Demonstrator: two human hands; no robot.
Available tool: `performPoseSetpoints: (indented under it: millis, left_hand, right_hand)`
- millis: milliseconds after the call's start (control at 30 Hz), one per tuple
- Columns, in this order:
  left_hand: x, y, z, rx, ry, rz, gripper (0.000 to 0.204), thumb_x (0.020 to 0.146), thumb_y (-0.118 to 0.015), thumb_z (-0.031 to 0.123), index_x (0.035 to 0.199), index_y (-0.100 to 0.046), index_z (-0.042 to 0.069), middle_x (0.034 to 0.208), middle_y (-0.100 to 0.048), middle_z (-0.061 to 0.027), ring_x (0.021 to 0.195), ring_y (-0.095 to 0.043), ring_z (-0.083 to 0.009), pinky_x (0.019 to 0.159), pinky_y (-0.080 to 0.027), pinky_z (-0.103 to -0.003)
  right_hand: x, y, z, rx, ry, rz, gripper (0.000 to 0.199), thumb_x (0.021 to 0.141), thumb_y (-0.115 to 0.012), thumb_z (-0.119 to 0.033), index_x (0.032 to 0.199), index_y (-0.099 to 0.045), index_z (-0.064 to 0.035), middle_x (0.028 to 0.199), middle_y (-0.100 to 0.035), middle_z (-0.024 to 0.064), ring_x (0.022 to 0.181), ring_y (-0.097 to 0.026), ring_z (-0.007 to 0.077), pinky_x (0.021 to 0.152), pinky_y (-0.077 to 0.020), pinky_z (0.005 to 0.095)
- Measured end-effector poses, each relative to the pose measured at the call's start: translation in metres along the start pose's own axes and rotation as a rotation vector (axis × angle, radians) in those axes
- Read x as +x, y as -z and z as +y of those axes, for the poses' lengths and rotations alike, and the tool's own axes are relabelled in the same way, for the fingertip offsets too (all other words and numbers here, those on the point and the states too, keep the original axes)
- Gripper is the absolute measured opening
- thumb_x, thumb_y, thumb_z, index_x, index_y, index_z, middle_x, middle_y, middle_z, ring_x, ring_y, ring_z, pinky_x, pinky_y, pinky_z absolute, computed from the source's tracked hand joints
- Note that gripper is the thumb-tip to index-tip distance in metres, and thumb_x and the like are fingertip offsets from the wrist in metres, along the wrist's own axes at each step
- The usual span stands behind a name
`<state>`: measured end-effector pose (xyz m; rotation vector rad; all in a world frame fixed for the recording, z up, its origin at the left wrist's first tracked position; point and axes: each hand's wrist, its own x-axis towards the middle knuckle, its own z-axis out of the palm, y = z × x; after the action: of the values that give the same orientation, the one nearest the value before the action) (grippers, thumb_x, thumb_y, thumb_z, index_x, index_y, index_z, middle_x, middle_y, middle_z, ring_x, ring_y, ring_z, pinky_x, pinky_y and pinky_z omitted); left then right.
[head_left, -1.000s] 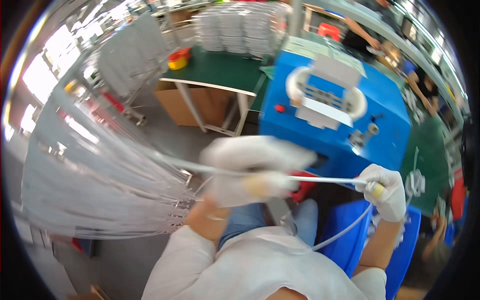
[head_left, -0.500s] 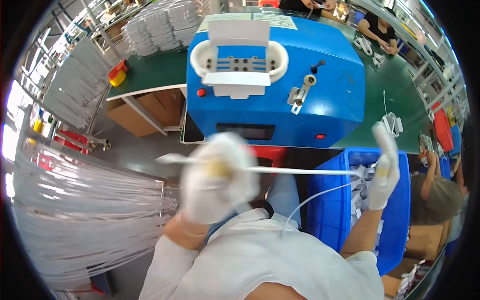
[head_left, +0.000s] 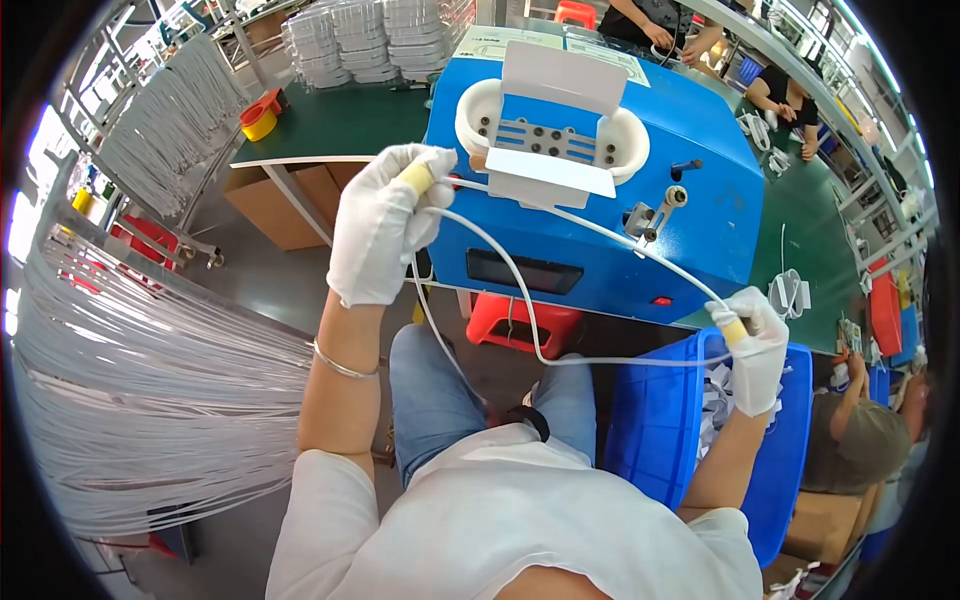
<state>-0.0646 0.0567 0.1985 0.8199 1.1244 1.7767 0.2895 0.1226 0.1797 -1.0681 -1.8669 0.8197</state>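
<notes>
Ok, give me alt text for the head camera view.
White-gloved left hand and right hand hold looping lengths of thin white cable before a boxy blue machine. A blue plastic bin of white scraps stands lower right.

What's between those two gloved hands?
White cable: one stretch runs between the left hand and right hand, another sags below it, with the blue machine beyond. The head view shows it.

Stacks of white packs (head_left: pixel 365 40) stand on a green table (head_left: pixel 330 132), near a red-and-yellow item (head_left: pixel 260 117). A cardboard box (head_left: pixel 278 212) sits beneath the table, with a red stool (head_left: pixel 500 318) to the box's right.
</notes>
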Motion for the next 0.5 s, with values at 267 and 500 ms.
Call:
performPoseSetpoints:
  millis: [267, 500]
  left_hand:
    - [0.020, -0.013, -0.002, 0.186, -0.177, 0.080, 0.011, 0.090, -0.060, 0.009, 0.095, -0.060, -0.001, 0.068, -0.060, -0.0031, 0.044, -0.040, -0.0009, 0.037, -0.029, -0.015]
    - [0.018, -0.022, -0.017, 0.316, -0.266, 0.166, 0.013, 0.091, -0.061, 0.011, 0.094, -0.059, -0.002, 0.068, -0.058, -0.0013, 0.049, -0.042, -0.0014, 0.043, -0.032, -0.016]
  right_hand:
    - [0.014, 0.004, -0.004, 0.002, 0.088, 0.176, 0.005, 0.081, -0.067, -0.002, 0.081, -0.064, 0.0018, 0.075, -0.054, 0.0017, 0.070, -0.049, 0.0079, 0.063, -0.0371, 0.0197]
    - [0.025, 0.015, 0.009, -0.015, 0.041, 0.110, 0.007, 0.084, -0.064, -0.005, 0.078, -0.063, -0.0016, 0.073, -0.052, -0.0018, 0.066, -0.044, 0.0049, 0.060, -0.0322, 0.0194]
